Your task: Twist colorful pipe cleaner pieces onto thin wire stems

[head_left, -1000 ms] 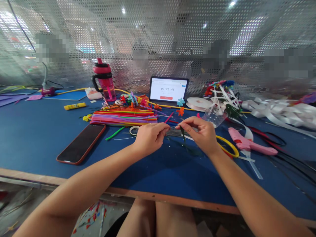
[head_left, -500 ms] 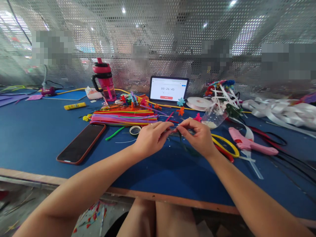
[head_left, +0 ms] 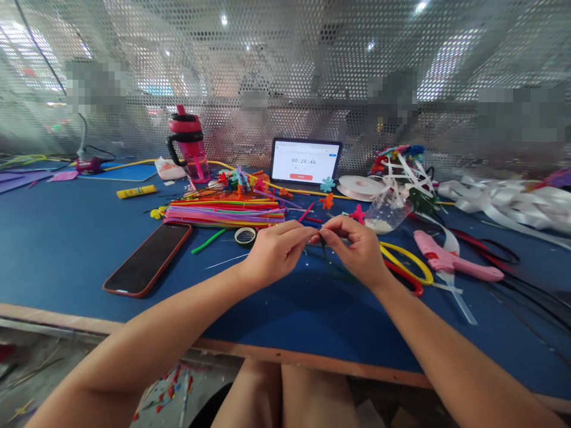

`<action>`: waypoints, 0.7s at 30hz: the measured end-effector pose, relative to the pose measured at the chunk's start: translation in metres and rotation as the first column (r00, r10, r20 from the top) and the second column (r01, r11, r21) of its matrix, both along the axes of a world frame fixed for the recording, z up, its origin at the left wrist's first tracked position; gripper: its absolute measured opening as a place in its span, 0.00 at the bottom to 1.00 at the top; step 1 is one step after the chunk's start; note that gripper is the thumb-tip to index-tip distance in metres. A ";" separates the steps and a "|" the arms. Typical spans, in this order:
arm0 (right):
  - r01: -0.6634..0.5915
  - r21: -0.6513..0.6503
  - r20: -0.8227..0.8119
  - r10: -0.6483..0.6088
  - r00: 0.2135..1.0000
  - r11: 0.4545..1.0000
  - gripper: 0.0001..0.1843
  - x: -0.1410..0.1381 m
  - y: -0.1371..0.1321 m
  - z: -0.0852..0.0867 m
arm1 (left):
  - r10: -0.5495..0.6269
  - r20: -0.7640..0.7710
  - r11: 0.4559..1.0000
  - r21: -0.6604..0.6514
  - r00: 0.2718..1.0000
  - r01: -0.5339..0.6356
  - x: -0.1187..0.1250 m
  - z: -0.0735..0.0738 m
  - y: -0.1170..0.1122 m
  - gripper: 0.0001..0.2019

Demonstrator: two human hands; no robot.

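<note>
Blue laminate is stretching across the workbench (head_left: 66,249), and both bare hands are working just above it, close to the middle of the view. The left hand (head_left: 276,252) and the right hand (head_left: 357,249) are nearly meeting, each pinching a thin dark green stem (head_left: 323,244) between thumb and fingers. The left fingers (head_left: 303,230) are pressed together on it, and the right fingers (head_left: 332,224) are doing the same (the fingertips hide the exact grip). A dark green strip (head_left: 341,273) is hanging from the stem toward the tabletop.

Just left of the hands, a small roll of tape (head_left: 245,236) is lying flat, and a bright green pipe cleaner (head_left: 209,241) is resting beside it. Farther left, a phone in an orange-red case (head_left: 147,260) is lying face up. Behind them, a thick bundle of multicoloured pipe cleaners (head_left: 225,212) is stretching sideways, with a yellow glue stick (head_left: 136,191) off to its left.

On the right, yellow and red loops (head_left: 405,266) are sitting near the right hand, beside a pink hot glue gun (head_left: 450,264). A transparent jar holding white beads (head_left: 386,217) is lying on its side near a ribbon spool (head_left: 360,187). At the back, a tablet (head_left: 306,161) is showing a timer — 00:26:46 — next to a pink water bottle (head_left: 190,144).
</note>
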State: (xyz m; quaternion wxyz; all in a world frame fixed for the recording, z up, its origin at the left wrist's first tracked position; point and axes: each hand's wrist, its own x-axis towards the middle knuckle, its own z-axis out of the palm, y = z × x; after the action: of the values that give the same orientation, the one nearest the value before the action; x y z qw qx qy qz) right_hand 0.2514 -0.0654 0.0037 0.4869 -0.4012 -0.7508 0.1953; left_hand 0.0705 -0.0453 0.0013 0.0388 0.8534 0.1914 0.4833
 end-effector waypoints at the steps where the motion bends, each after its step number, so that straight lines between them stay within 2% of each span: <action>1: 0.011 0.014 0.024 -0.011 1.000 1.000 0.12 0.001 0.000 0.001 | -0.001 0.008 1.000 -0.004 1.000 0.001 0.000 0.000 0.000 0.11; 8: 0.059 0.234 0.248 -0.118 0.962 0.971 0.06 0.009 -0.001 0.015 | 0.020 0.001 1.000 0.017 1.000 -0.020 -0.001 0.000 0.001 0.11; 12: 0.026 0.322 0.332 -0.138 0.933 0.946 0.10 0.011 -0.003 0.018 | 0.021 -0.001 1.000 0.012 1.000 -0.021 0.000 0.000 0.000 0.11; 16: -0.022 0.369 0.367 -0.124 0.922 0.929 0.18 0.016 -0.006 0.021 | 0.028 -0.007 0.999 0.034 1.000 -0.027 -0.001 -0.001 0.001 0.11; 18: -0.019 0.380 0.367 -0.132 0.921 0.925 0.18 0.018 -0.007 0.022 | 0.050 -0.019 0.998 0.037 0.999 -0.049 -0.002 -0.001 0.002 0.12; 21: 0.051 0.410 0.349 -0.209 0.914 0.911 0.14 0.019 -0.007 0.023 | 0.079 -0.051 0.995 0.057 0.996 -0.076 -0.002 -0.002 0.002 0.12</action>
State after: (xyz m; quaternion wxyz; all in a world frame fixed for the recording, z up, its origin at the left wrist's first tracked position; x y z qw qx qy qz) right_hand 0.2704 -0.0723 0.0269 0.4124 -0.3760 -0.8264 -0.0753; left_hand 0.0681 -0.0431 -0.0004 -0.0087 0.8586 0.2122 0.4666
